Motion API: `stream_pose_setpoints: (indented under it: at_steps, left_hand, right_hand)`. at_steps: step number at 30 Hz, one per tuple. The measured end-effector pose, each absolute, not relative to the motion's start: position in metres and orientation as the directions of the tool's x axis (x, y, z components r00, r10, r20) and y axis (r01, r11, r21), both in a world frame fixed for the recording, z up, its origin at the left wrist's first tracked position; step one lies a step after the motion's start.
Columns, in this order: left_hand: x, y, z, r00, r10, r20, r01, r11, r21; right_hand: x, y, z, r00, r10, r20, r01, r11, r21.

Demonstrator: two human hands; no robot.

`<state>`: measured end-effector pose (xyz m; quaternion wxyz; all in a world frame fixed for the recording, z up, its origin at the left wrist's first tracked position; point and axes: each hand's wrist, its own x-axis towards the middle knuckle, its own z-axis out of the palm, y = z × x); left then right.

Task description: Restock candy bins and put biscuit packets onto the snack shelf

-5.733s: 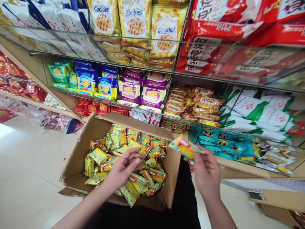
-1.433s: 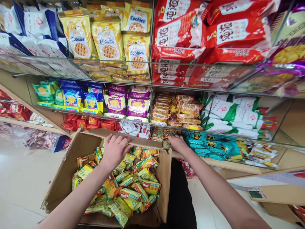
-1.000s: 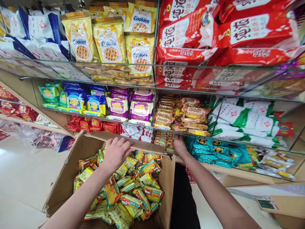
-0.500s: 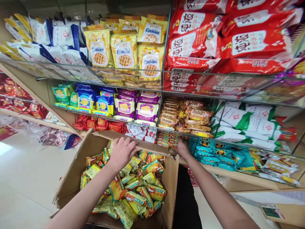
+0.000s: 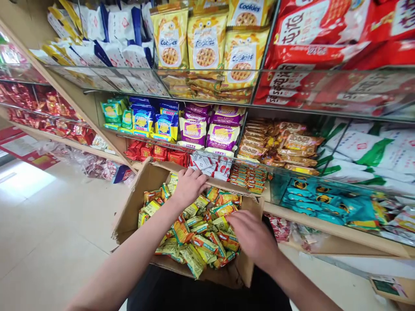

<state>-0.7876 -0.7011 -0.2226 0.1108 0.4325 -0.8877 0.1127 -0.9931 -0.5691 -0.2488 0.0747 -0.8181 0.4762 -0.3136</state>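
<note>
A cardboard box [image 5: 129, 216], its rim worn and torn, holds a loose heap of small yellow, orange and green snack packets [image 5: 201, 235]. My left hand [image 5: 189, 185] is closed over the far edge of the box, its fingers hooked on the folded flap. Above the right side of the heap, my right hand [image 5: 251, 235] reaches in with its fingers stretched towards the packets. Motion blurs it slightly, and no packet shows in it. Just beyond the box, similar small packets [image 5: 248, 176] lie in rows on the low shelf.
Shelves with glass fronts rise ahead, holding yellow cookie bags [image 5: 205, 43], red biscuit packs [image 5: 324, 39], purple soda biscuits [image 5: 223, 129], brown packs [image 5: 298, 144] and teal packs [image 5: 311, 201]. Plastic-bagged goods [image 5: 100, 164] lie on the floor at left. A wooden shelf edge [image 5: 340, 229] runs along the right.
My right hand has left the small packets on the low shelf and come back over the box. My left hand keeps its hold on the box edge. The view has shifted.
</note>
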Motion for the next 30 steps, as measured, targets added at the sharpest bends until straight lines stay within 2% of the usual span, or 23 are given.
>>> stream_pose_setpoints:
  at_steps: [2,5,9,13,15,18,20,22,24,26,28,30]
  left_hand:
    - [-0.787,-0.699,-0.223,-0.599,-0.741,0.302,-0.794,0.600,-0.102]
    - [-0.786,-0.696,-0.224,-0.596,-0.740,0.311,-0.793,0.603,-0.085]
    - [-0.785,-0.694,-0.227,-0.578,-0.749,0.323,-0.801,0.597,-0.047]
    - [-0.782,-0.692,-0.221,-0.574,-0.745,0.338,-0.783,0.621,0.040]
    - [-0.781,-0.684,-0.216,-0.593,-0.693,0.411,-0.702,0.694,0.159]
    - [-0.785,-0.658,-0.212,-0.524,-0.695,0.493,-0.513,0.719,0.468]
    - [-0.791,-0.638,-0.214,-0.490,-0.801,0.344,-0.357,0.544,0.760]
    - [-0.799,-0.621,-0.218,-0.534,-0.842,0.079,-0.171,0.199,0.965]
    - [-0.806,-0.612,-0.222,-0.570,-0.813,-0.118,-0.011,-0.137,0.991]
    - [-0.809,-0.608,-0.224,-0.557,-0.800,-0.223,0.101,-0.331,0.938]
    - [-0.810,-0.607,-0.223,-0.548,-0.788,-0.282,0.177,-0.439,0.881]
    - [-0.811,-0.605,-0.222,-0.560,-0.767,-0.313,0.230,-0.507,0.831]
  right_hand:
    - [-0.968,-0.576,-0.259,0.409,-0.882,0.234,-0.829,-0.467,-0.310]
    - [-0.951,-0.596,-0.278,0.245,-0.965,0.095,-0.959,-0.256,-0.125]
    - [-0.948,-0.607,-0.285,0.152,-0.984,0.091,-0.988,-0.152,0.006]
    - [-0.953,-0.595,-0.267,0.152,-0.978,0.144,-0.988,-0.154,0.001]
    - [-0.959,-0.587,-0.253,0.163,-0.979,0.125,-0.982,-0.174,-0.078]
    - [-0.973,-0.576,-0.234,0.220,-0.965,0.144,-0.899,-0.258,-0.354]
    - [-0.981,-0.571,-0.226,0.234,-0.953,0.193,-0.777,-0.303,-0.552]
    - [-0.986,-0.568,-0.222,0.182,-0.963,0.199,-0.650,-0.269,-0.711]
    - [-0.987,-0.566,-0.222,0.088,-0.983,0.162,-0.456,-0.185,-0.871]
    - [-0.987,-0.564,-0.224,0.016,-0.996,0.086,-0.179,-0.088,-0.980]
    - [-0.987,-0.562,-0.227,-0.014,-1.000,0.017,0.055,-0.018,-0.998]
    - [-0.986,-0.561,-0.231,-0.051,-0.998,-0.038,0.189,0.028,-0.982]
